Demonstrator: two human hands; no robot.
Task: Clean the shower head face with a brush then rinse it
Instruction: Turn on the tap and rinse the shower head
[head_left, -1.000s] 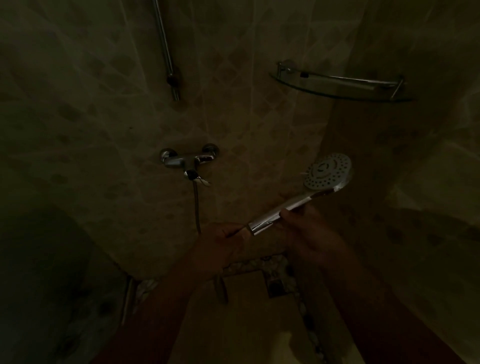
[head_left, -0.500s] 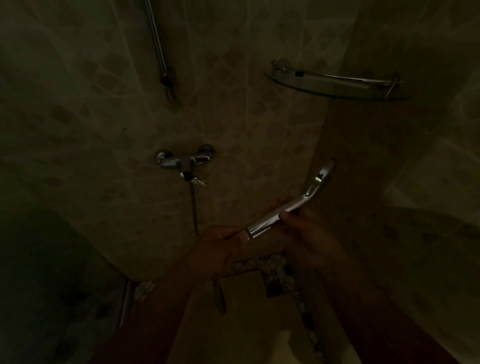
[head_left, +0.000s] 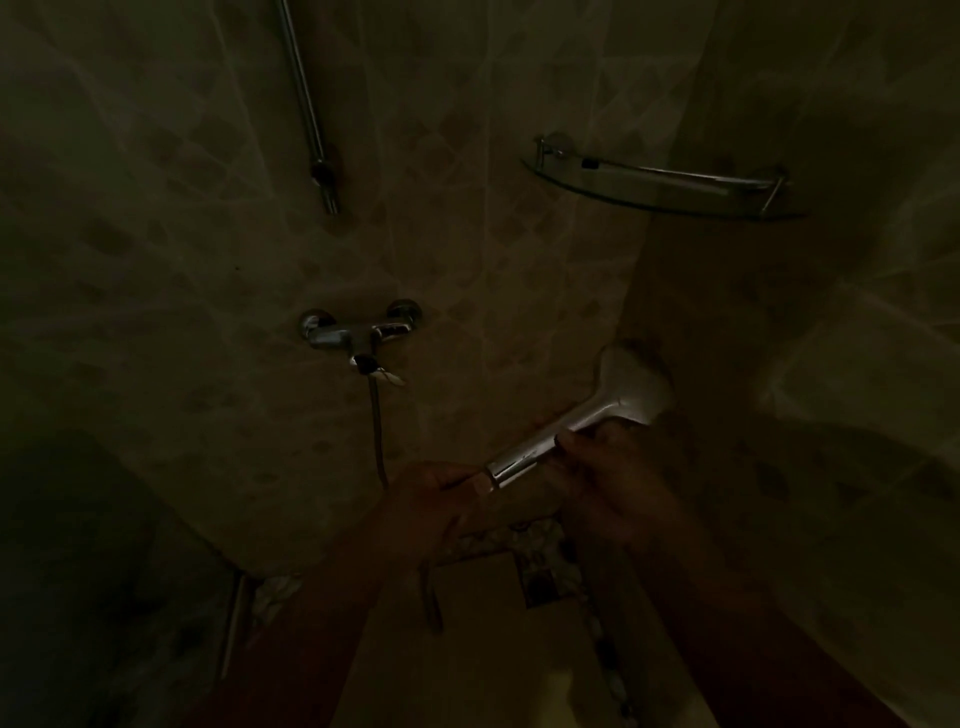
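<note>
Two hands meet in the middle of your view, both on the shower head (head_left: 587, 421) in a very dim tiled shower. Your right hand (head_left: 618, 488) is wrapped around the chrome handle just below where it widens, fingers clenched on it. Your left hand (head_left: 431, 499) is closed at the handle's lower end, where the hose (head_left: 376, 426) joins it; what exactly those fingers pinch is too dark to tell. The shower head slants up and to the right from your hands, and its pale smooth back faces you, so the spray face is turned away toward the far right wall. The hose hangs down from the mixer tap (head_left: 358, 332), which is fixed on the far wall to the left of the shower head and well apart from it. Above the tap, a chrome riser rail (head_left: 309, 114) runs up the wall. On the far right, a glass corner shelf (head_left: 665, 182) with a metal rail is mounted above the shower head.
</note>
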